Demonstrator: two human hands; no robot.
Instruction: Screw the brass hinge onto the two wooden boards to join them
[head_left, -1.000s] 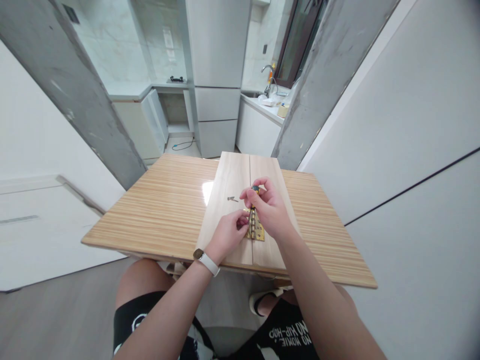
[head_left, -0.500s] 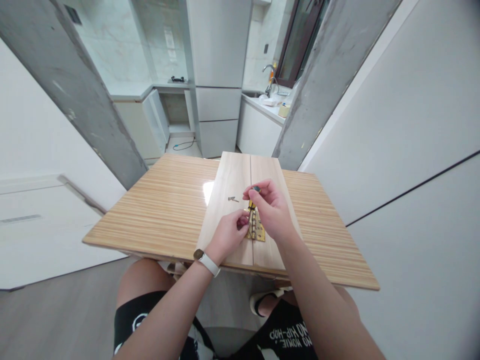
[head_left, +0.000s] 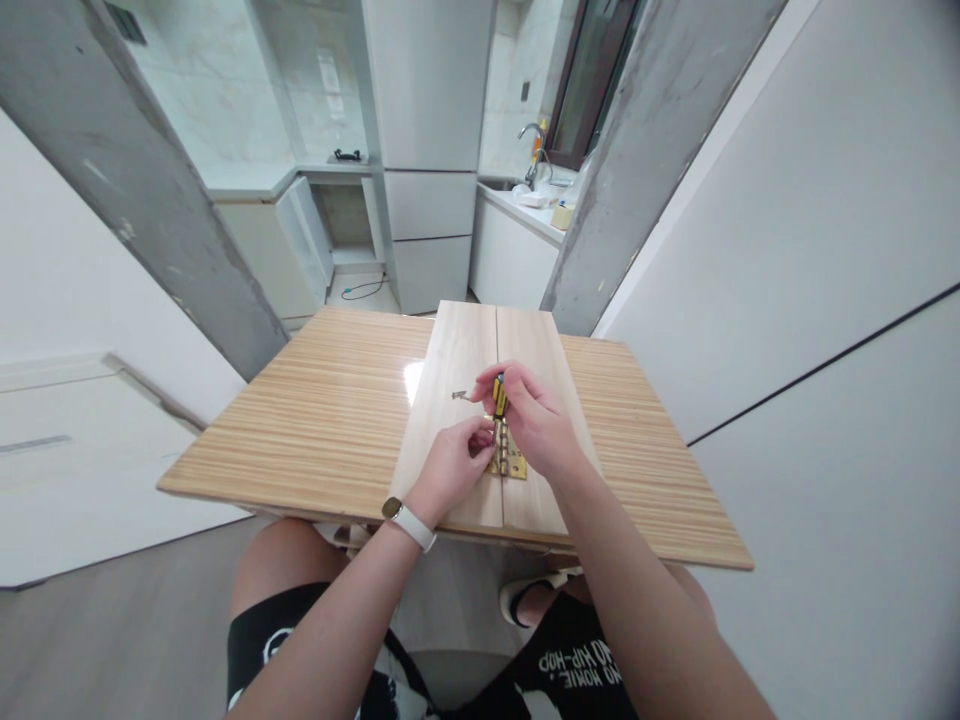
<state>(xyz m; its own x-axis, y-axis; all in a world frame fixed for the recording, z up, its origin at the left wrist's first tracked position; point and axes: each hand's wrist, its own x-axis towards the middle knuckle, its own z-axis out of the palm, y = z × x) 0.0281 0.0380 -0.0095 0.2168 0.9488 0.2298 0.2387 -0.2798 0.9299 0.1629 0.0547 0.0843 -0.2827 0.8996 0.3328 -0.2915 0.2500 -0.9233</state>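
- Head view: I see the right hand (head_left: 536, 420) closed around a small screwdriver (head_left: 499, 395) with a yellow and black handle, held nearly upright with its tip pointing down at a brass hinge (head_left: 508, 458).
- The hinge lies flat across the seam between two pale wooden boards (head_left: 461, 350), which rest side by side on the striped wooden counter (head_left: 330, 400), near its front edge and close to my body.
- The left hand (head_left: 450, 465) sits just left of the hinge, its fingertips pinched together at the screwdriver's tip; I cannot tell whether they hold a screw, since the spot is hidden between the fingers.
- A loose screw (head_left: 460, 395) lies on the left board, near the right hand and apart from the hinge.
- A white wristband (head_left: 409, 522) is on the left wrist.
- My judgement: the step in hand is driving a screw into the left leaf of the hinge, with the left hand steadying the tip.
- The next move, as I judge it, calls for keeping the driver upright over the hole, pressing down while turning the handle, and holding the hinge square on the seam so that it does not shift.
- Behind the counter stand grey pillars (head_left: 150, 180) and white kitchen cabinets (head_left: 427, 150), well apart from the work.
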